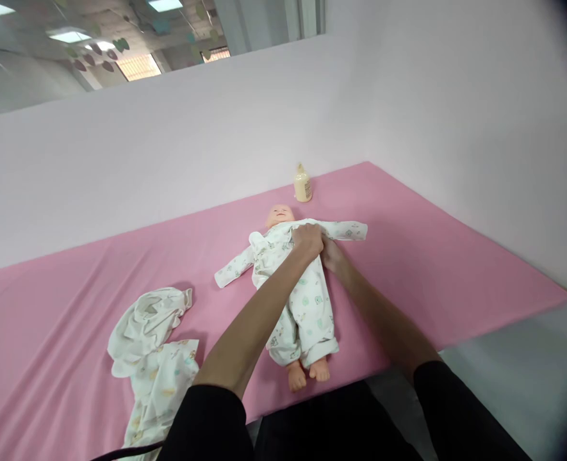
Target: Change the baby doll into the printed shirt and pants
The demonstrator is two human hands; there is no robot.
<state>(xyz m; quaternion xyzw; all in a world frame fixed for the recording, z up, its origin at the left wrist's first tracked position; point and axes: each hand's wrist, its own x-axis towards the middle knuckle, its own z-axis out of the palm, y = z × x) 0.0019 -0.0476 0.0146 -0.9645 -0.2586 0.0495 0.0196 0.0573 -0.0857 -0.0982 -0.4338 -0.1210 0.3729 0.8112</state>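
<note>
A baby doll (281,213) lies on its back, dressed in white printed baby clothes (307,301) with long sleeves and trouser legs. Its sleeves stretch out to both sides and its bare feet (296,376) point toward me. My left hand (308,240) is closed on the upper edge of the clothes, at the right side of the doll's chest. Close beside it, my right hand (330,253) has its fingers curled at the garment's side, below the right-hand sleeve (345,230). The fingertips of both hands are partly hidden by cloth and by each other.
A pink sheet (408,269) covers the table, which meets white walls (168,160) behind and at the right. A pale yellow pump bottle (303,186) stands beyond the doll's head. Crumpled white baby clothes (151,326) lie at the left, near the front edge.
</note>
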